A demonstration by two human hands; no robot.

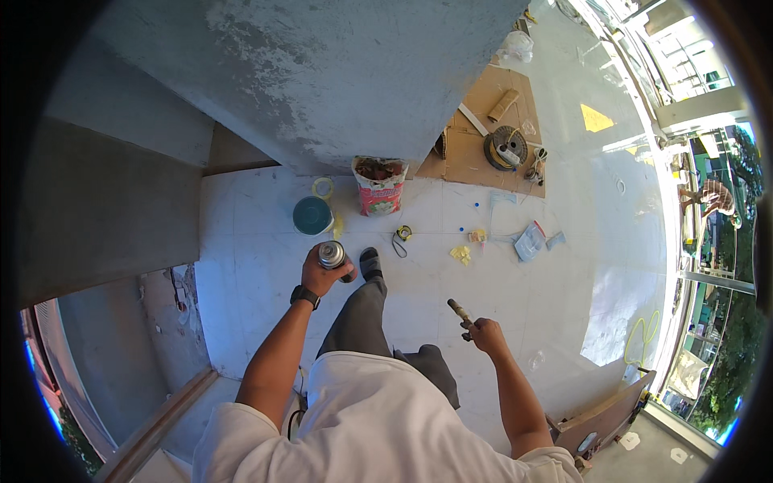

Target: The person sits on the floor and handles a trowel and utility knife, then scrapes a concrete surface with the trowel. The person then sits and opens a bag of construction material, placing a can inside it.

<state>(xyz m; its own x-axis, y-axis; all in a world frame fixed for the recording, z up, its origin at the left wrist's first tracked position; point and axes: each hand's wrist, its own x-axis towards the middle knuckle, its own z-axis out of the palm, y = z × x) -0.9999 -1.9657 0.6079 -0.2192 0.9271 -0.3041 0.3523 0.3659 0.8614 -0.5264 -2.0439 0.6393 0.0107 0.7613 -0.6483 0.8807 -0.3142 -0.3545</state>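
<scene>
My left hand is wrapped around a gas canister with a silvery metal top, held above the floor near the bucket. A dark watch sits on that wrist. Out to the right, my right hand closes on a gas torch head, a brass-coloured tube with a darker body, pointing up and left. Canister and torch head are apart. Past my left hand stands a blue-green bucket; a yellow ring lies behind it. A tape measure rests on the floor ahead of my foot.
An open sack stands against the grey wall. Cardboard at the far right bears a cable spool. A blue packet and yellow scraps litter the pale floor. Beyond the windows is another person.
</scene>
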